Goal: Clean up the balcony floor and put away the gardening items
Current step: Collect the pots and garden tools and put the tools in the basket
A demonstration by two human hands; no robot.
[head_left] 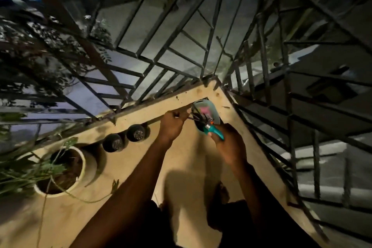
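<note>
"Where was the rake, from where you stood?"

"Right in the corner of the balcony floor point(193, 153), where the two runs of railing point(161, 50) met. The right hand point(229, 145) had its fingers wrapped round the teal-handled rake point(216, 134), just below the teal tub point(213, 106)."

"Which way did it lie?"

"Handle low and toward the person, dark prongs point(198, 119) up and away to the left, over the mouth of the tub. So the long axis ran straight from the right hand into the tub."

"And the other hand?"

"The left hand point(173, 125) was curled up just left of the tub, level with the prongs. It was too blurred for me to tell whether it actually pinched them."

"Which was nearer the tub?"

"Both close. I'd judge the right had only to slide the rake along its own length to drop it in."
</note>
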